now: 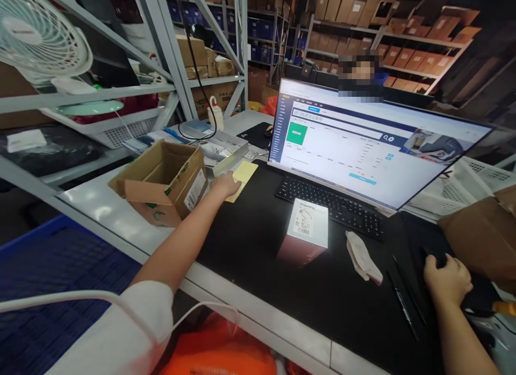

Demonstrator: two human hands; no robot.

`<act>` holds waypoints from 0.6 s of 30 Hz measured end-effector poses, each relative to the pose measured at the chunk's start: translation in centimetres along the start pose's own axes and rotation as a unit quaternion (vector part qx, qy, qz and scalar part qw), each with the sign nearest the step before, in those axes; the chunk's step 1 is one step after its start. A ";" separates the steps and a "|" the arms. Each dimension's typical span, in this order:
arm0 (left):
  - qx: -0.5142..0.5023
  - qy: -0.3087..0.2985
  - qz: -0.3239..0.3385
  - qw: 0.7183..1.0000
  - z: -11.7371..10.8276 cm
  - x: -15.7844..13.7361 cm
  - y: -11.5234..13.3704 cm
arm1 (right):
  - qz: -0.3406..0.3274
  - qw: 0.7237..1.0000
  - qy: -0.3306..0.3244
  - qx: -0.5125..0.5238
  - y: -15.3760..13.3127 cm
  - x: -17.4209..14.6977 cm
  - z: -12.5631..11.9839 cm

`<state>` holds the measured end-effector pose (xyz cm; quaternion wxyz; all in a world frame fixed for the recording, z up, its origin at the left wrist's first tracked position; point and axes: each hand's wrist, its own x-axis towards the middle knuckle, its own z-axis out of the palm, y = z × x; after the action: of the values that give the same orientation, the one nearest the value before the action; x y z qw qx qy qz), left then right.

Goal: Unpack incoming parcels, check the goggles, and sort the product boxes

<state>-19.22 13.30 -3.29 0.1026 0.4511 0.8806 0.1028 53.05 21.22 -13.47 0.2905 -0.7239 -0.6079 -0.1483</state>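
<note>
My left hand (226, 185) reaches forward across the desk, its fingers bent on a yellow slip of paper (246, 173) beside an open cardboard box (155, 200). Over on the dark mat at the far right, my right hand (448, 278) curls over a dark computer mouse (440, 256), mostly hidden under it. Between my arms stands a white and pink product box (309, 221) with a printed label on top. A crumpled white wrapper (363, 256) and two dark pens (403, 305) lie between that box and my right hand.
A large lit monitor (346, 143) stands behind a black keyboard (330, 200). Brown cardboard (479, 235) borders the right side. A fan (40, 36) hangs at upper left, and a blue crate (68, 273) sits below the desk edge. Behind the monitor is another person.
</note>
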 end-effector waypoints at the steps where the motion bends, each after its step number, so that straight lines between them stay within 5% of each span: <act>1: -0.001 -0.008 -0.013 1.000 0.3 0.5 0.2 | 0.034 0.999 0.018 0.013 -0.2 -0.1 -0.2; 7: -0.011 0.021 -0.038 0.999 0.9 1.7 1.5 | 0.060 0.997 0.029 0.031 -0.8 -0.5 -0.9; 12: -0.039 -0.003 0.032 0.999 -0.7 1.1 2.7 | 0.069 0.995 0.065 0.029 -0.2 -0.2 -0.6; 15: -0.042 0.015 0.083 0.996 -1.7 -1.0 3.0 | 0.070 0.985 0.140 0.069 -1.3 0.3 -1.2; 18: -0.062 0.059 0.164 0.983 -3.2 -4.4 3.0 | 0.039 0.953 0.257 0.157 -6.5 0.4 -3.8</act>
<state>-15.22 11.12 0.99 0.0601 0.5750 0.7913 0.1990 47.43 19.87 -8.64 0.5523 -0.6296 -0.5001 -0.2202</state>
